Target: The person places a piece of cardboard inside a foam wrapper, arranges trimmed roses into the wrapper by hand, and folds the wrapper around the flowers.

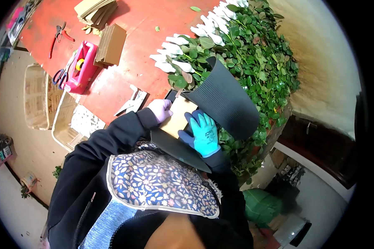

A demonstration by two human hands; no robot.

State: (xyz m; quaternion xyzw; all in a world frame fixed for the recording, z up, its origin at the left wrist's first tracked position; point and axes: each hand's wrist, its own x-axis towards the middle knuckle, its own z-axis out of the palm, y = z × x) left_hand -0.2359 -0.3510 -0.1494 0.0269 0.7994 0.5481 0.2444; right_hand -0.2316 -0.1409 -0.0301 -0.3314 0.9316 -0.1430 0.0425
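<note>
A tan cardboard piece [179, 113] lies in front of my body, between my two hands. My left hand [160, 110], in a light purple glove, has its fingers bent over the cardboard's left edge. Laid against the right side of that piece is my right hand [202, 133], in a teal and navy glove, its fingers stretched out. A black ribbed mat [228, 99] curves up beyond my right hand, and a black flap [180, 150] extends below the cardboard toward my apron. White-wrapped flower heads [172, 50] with leafy stems [257, 62] lie beyond the mat.
On the red table [141, 25] are a stack of folded cardboard [111, 45], more cardboard [96, 10], a pink tape dispenser [82, 68], scissors [61, 76], red-handled pruners [59, 36] and a grey metal tool [134, 101]. Plastic crates [37, 97] stand at left.
</note>
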